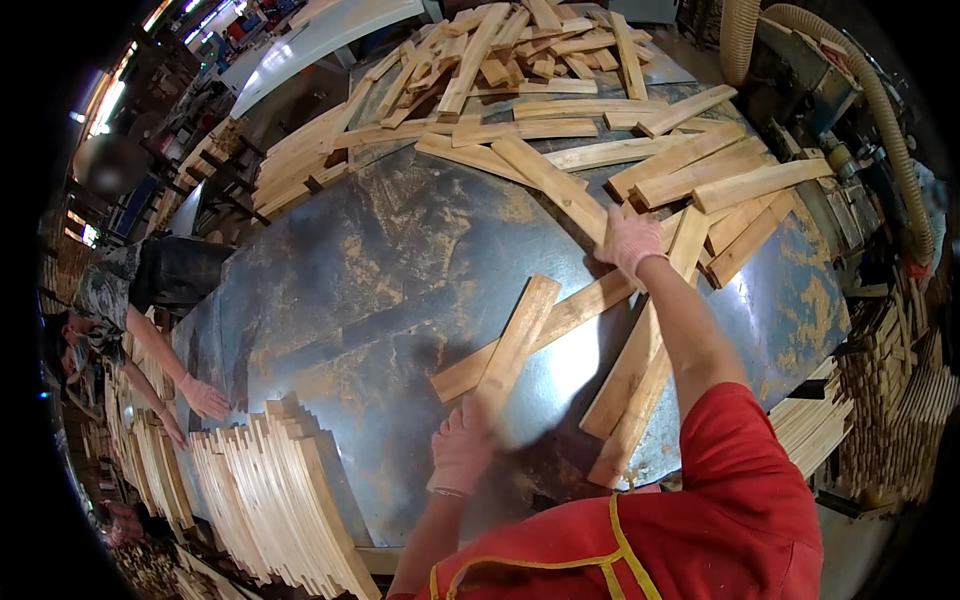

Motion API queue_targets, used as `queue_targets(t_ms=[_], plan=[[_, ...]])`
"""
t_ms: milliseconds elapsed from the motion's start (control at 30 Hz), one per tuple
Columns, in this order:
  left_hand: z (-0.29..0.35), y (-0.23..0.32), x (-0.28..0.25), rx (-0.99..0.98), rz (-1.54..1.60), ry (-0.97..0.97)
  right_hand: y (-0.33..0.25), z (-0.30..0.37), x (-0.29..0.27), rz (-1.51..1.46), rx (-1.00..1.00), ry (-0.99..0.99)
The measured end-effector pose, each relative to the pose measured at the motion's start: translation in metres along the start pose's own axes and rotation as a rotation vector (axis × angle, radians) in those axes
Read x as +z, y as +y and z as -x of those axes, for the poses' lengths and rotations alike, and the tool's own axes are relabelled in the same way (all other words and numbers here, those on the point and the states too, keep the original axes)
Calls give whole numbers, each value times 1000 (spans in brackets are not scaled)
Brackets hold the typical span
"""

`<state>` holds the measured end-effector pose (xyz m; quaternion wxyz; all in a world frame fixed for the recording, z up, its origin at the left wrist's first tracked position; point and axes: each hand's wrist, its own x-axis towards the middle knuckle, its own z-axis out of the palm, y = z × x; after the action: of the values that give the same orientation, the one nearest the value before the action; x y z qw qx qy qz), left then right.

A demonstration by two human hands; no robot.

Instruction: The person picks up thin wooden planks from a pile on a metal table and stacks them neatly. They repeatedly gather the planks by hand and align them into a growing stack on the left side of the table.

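My left hand, in a pink glove, grips the near end of a short wooden slat that lies angled across a longer slat on the dark metal table. My right hand, also gloved, reaches far forward and rests on a slat at the edge of a loose heap of slats. More slats lie under my right forearm.
A row of slats stacked on edge stands at the table's near left. A co-worker leans in at the left with a gloved hand by that stack. Machinery with a ribbed hose is at the right, with slat stacks below it.
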<state>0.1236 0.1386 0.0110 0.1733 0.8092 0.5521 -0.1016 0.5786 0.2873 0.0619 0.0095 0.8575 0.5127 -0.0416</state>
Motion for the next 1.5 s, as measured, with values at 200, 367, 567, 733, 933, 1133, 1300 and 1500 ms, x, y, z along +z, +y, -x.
queue_targets(t_ms=[200, 367, 567, 733, 933, 1133, 1300, 1500], plan=[[55, -46, 47, -185, 1312, -9, -83, 135, 11, -1161, -38, -374], [97, -62, -2, -349, 2130, -292, -175, 321, 66, -1217, -91, -712], [128, -105, 3, -367, 1699, -146, -223, 373, 61, -950, -600, -912], [208, -116, -70, -720, 838, 102, -140, 301, 45, -896, -40, 24], [300, -266, 78, -667, -232, 443, -107, 295, 83, -812, 249, -158], [226, -202, 15, -511, 22, 358, -233, 356, 102, -767, -199, -557], [124, -113, 17, -349, 232, 313, -254, 278, 76, -810, -833, -689], [85, -68, 4, -437, -64, 12, -186, 61, -7, 20, -614, -44]])
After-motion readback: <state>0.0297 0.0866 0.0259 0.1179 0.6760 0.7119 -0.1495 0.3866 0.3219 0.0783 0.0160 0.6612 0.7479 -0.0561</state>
